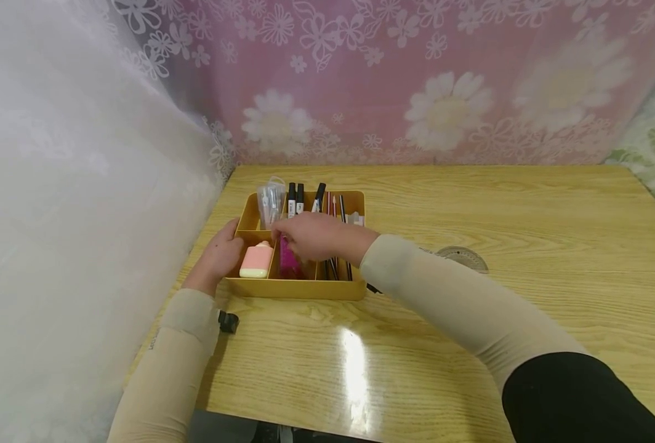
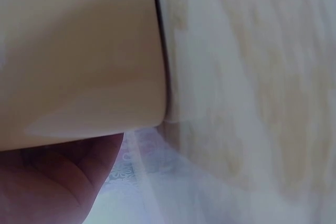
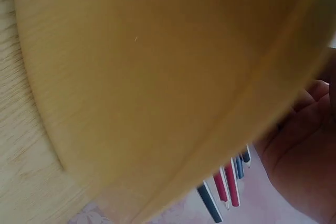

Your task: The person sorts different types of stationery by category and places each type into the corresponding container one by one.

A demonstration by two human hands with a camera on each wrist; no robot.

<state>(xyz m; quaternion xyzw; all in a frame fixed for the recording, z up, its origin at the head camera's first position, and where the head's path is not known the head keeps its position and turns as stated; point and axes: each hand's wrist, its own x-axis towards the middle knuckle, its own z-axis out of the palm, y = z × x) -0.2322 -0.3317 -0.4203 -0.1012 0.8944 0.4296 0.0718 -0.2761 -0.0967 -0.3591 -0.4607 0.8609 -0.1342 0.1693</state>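
Note:
A yellow divided organizer tray (image 1: 297,289) sits on the table. My left hand (image 1: 220,253) grips its left side; in the left wrist view part of that hand (image 2: 63,177) shows beyond the tray's wall (image 2: 84,77). My right hand (image 1: 312,236) reaches into the front middle compartment, its curled fingers at the top of a flat magenta item (image 1: 290,258) that they seem to pinch. Fingertips there are partly hidden. In the front left compartment lies a pink and cream bottle (image 1: 256,261). The right wrist view shows the tray wall (image 3: 131,87) and my right hand (image 3: 304,150).
Black-capped markers (image 1: 296,200) and a clear pouch (image 1: 271,203) stand in the back compartments. Pencils (image 1: 342,209) fill the right one. A protractor (image 1: 463,258) lies on the table (image 1: 527,209), right of the tray. A white sheet (image 1: 84,184) hangs at the left.

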